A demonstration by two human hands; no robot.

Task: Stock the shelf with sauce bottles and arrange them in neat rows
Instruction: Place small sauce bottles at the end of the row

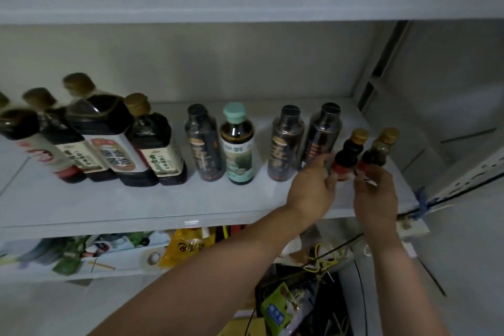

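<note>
My left hand (pixel 311 188) grips one small gold-capped bottle (pixel 349 153) and my right hand (pixel 375 194) grips another (pixel 377 151), both tilted at the shelf's (pixel 136 207) right end. Set down crooked, either could topple its neighbours. Four mid-sized bottles (pixel 237 144) stand beside them; at least four large ones (pixel 152 139) stand far left.

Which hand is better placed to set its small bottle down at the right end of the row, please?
The right hand, probably. Its small gold-capped bottle is outermost, over the bare shelf end, while the left hand holds its bottle close beside the dark capped bottle.
</note>
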